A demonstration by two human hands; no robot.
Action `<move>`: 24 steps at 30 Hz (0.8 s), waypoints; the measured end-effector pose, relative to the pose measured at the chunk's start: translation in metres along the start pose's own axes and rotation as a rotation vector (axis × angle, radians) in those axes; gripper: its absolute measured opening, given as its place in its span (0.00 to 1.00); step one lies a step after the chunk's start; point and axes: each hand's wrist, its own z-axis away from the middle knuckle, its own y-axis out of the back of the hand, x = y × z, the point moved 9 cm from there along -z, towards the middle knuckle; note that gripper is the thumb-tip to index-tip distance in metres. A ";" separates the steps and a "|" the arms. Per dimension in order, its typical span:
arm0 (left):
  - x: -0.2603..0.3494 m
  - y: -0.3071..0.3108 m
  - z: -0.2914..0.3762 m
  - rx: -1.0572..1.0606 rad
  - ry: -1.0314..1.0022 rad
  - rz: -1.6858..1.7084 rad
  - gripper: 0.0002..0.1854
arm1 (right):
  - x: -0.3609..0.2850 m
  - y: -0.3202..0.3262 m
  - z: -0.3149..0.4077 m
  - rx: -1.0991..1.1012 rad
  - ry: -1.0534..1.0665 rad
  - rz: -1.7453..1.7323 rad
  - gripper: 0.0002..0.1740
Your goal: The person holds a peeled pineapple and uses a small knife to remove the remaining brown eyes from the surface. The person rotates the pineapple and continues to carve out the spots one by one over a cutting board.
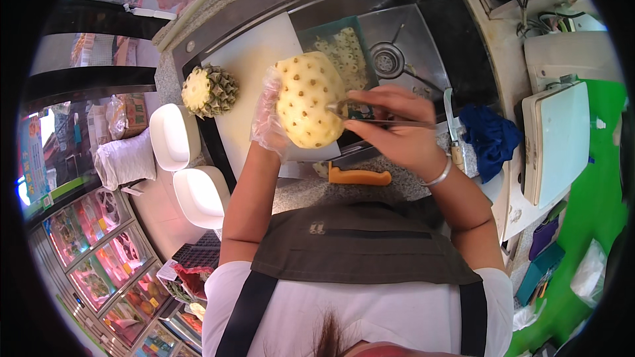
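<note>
In a clear plastic glove, my left hand [269, 114] grips a peeled pineapple [310, 104] from its left side. Brown eyes dot the yellow flesh in rows. My bare right hand [404, 121] is closed on a thin metal eye-removing tool [338, 107], whose tip touches the pineapple's right side. Beneath the fruit lies a white cutting board [253, 64] across the sink. An unpeeled pineapple [211, 90] with one cut end rests at the board's left. Behind the held fruit, a green bin [330, 27] contains pineapple peelings.
The steel sink [426, 34] has a drain [387, 59]. An orange-handled knife [361, 176] lies on the near counter. To the right are a wooden-handled knife [454, 131] and a blue cloth [488, 139]. Two white bowls [173, 136] stand at left.
</note>
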 end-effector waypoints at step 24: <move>-0.027 -0.030 0.010 -0.138 0.249 0.252 0.27 | 0.017 -0.005 0.001 -0.116 -0.119 -0.120 0.17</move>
